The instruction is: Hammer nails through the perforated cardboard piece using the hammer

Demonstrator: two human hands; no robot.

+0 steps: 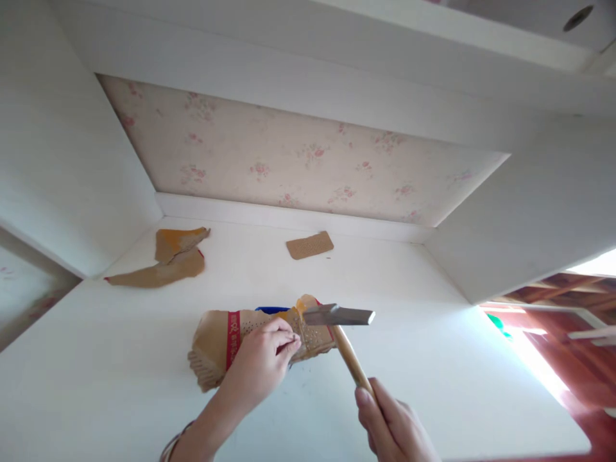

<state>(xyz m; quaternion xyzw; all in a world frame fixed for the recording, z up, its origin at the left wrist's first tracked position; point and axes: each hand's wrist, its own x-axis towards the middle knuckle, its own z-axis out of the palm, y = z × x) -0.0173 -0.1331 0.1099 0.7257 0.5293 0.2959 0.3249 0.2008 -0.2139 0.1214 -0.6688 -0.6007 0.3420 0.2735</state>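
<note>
My right hand (392, 423) is wrapped round the wooden handle of a hammer (353, 359). The hammer's metal head is over the right part of a piece of cardboard (212, 324); whether it touches is unclear. This brown cardboard has a red printed band, many small holes and a torn, ridged left end. Over its middle, my left hand (264, 356) is closed in a pinch, thumb against fingers; whatever sits between the fingertips is too small to name. A blue object (272, 310) shows partly behind the cardboard, mostly hidden.
Torn cardboard scraps (178, 256) lie at the back left of the white surface (409, 385). A small brown perforated piece (310, 245) lies near the back edge. White panels rise on both sides, with a shelf overhead. Reddish wood flooring (568, 366) is visible beyond the right edge.
</note>
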